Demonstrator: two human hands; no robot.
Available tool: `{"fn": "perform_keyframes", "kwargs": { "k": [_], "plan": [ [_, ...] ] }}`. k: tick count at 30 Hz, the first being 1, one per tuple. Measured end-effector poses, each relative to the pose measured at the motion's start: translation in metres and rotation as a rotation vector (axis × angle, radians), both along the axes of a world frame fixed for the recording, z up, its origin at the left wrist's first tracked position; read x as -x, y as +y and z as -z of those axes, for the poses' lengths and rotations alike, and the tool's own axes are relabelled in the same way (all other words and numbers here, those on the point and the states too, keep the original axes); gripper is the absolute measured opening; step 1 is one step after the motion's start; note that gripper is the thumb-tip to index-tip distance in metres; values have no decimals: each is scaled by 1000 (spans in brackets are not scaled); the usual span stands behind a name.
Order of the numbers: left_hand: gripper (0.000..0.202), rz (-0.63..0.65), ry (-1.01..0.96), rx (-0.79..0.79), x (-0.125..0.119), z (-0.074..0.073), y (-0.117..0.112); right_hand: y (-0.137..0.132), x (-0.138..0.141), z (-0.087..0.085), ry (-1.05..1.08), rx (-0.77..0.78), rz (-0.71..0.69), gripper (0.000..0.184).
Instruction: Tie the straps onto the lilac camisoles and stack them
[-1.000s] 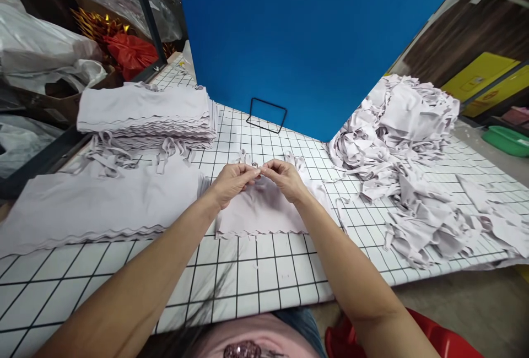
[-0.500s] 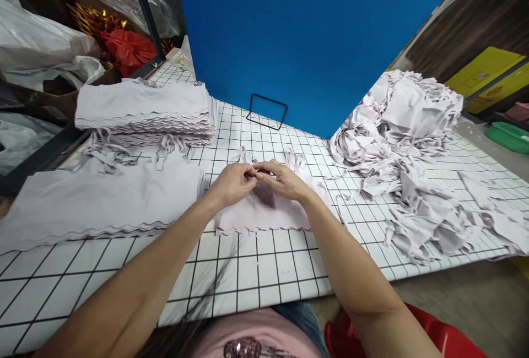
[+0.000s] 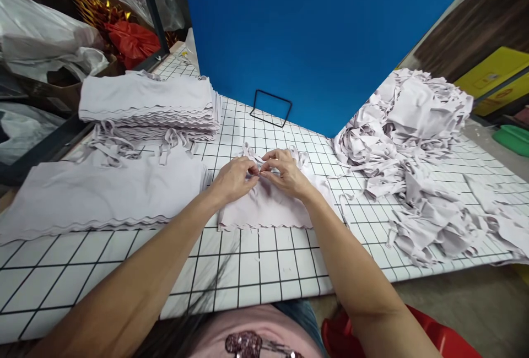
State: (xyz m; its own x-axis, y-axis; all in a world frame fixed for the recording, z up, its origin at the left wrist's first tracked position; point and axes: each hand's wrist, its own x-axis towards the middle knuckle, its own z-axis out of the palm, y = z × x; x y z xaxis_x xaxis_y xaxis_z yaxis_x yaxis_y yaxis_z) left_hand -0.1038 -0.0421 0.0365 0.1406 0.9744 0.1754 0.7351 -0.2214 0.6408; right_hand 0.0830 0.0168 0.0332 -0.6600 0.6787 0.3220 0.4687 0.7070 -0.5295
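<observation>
A pale lilac strappy camisole top (image 3: 264, 213) lies flat on the grid-patterned table in front of me, its thin straps towards the far side. My left hand (image 3: 235, 179) and my right hand (image 3: 288, 175) meet over its upper edge, fingertips nearly touching. Both pinch at the fabric there, which puckers beneath the fingers. The exact bit between the fingertips is too small to make out. Left of it, a layered pile of similar tops (image 3: 111, 190) lies with straps bunched at the back.
Behind that pile sits a taller folded stack (image 3: 144, 96). A black wire frame (image 3: 270, 107) stands before a blue panel (image 3: 314, 33). To the right, a heap of loose fabric pieces (image 3: 413, 110) spreads over the table (image 3: 264, 275). A red stool (image 3: 433, 341) is below.
My hands stay over the same spot on the top, with my right fingers now more arched. The view has shifted slightly; the piles have not moved.
</observation>
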Motion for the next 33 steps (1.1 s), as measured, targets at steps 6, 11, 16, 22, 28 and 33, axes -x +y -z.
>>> {"fn": "perform_keyframes", "kwargs": {
  "k": [6, 11, 16, 22, 28, 33],
  "plan": [
    [13, 1, 70, -5, -2, 11, 2, 2, -3, 6, 59, 161, -68, 10],
    [21, -18, -26, 97, -3, 13, 1, 1, -2, 7, 109, 259, -96, 10],
    [22, -44, -56, 130, -4, 13, 2, 0, -2, 5, 93, 282, -102, 10],
    [28, -59, 0, 170, -6, 8, 1, -1, -1, 6, 81, 242, -152, 13],
    [25, -65, 35, 211, -7, 3, 0, -1, -2, 5, 52, 246, -166, 13],
    [19, -60, 38, 239, -8, 0, 0, 0, -4, 3, 6, 170, -196, 12]
  ]
}}
